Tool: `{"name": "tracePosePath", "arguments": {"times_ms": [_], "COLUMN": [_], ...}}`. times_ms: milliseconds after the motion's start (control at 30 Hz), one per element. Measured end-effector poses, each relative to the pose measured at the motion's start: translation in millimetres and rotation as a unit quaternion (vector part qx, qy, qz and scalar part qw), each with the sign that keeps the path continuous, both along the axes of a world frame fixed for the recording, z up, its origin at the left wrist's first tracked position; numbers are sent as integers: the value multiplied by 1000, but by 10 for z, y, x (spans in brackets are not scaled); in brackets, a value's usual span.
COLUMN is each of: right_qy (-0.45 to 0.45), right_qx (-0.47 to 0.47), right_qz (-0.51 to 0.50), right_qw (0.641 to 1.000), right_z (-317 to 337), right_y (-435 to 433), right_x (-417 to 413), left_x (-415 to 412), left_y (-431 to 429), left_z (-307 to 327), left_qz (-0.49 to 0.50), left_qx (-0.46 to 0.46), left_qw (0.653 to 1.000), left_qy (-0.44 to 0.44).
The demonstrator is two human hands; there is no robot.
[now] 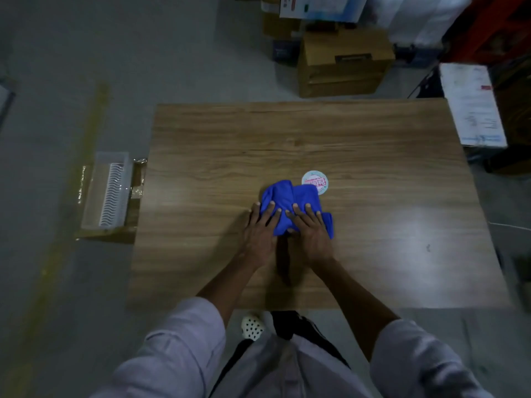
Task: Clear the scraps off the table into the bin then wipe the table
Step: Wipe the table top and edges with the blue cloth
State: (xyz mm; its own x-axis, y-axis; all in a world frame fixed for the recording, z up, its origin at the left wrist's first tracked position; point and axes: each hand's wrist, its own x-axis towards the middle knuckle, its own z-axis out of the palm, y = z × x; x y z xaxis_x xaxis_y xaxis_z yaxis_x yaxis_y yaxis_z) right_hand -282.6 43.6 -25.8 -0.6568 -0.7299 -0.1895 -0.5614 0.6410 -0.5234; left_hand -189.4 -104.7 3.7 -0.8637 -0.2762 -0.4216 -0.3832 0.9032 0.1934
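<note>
A crumpled blue cloth (290,196) lies near the middle of the wooden table (344,133). My left hand (263,231) presses flat on the cloth's left part with fingers spread. My right hand (310,228) presses flat on its right part, fingers straight. A round white and pink sticker or lid (316,180) lies on the table just beyond the cloth, partly under its far edge. A clear plastic bin (107,191) with a white ribbed insert stands on the floor to the left of the table.
Cardboard boxes (342,61) stand on the floor past the table's far edge. A white box with papers (471,104) sits at the far right corner. Flattened cardboard (135,222) lies under the bin. My feet show below the near edge.
</note>
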Motion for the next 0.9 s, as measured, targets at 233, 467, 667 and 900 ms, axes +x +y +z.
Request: {"name": "tracePosePath", "arguments": {"times_ms": [233, 467, 667, 900], "right_qy": [-14, 173, -22, 33], "right_qx": [118, -78, 88, 14], "right_qz": [12, -66, 14, -4], "right_qw": [993, 980, 996, 999], "right_z": [799, 1357, 144, 7], "right_y": [225, -150, -200, 233], "right_x": [326, -134, -135, 535], "left_x": [260, -200, 15, 535], "left_y": [10, -342, -182, 179], "left_z": [599, 1259, 66, -93], "left_qz": [-41, 25, -24, -47], "left_qx": [127, 118, 26, 18], "left_qw": [987, 985, 999, 999], "left_qy": [-89, 122, 0, 17]}}
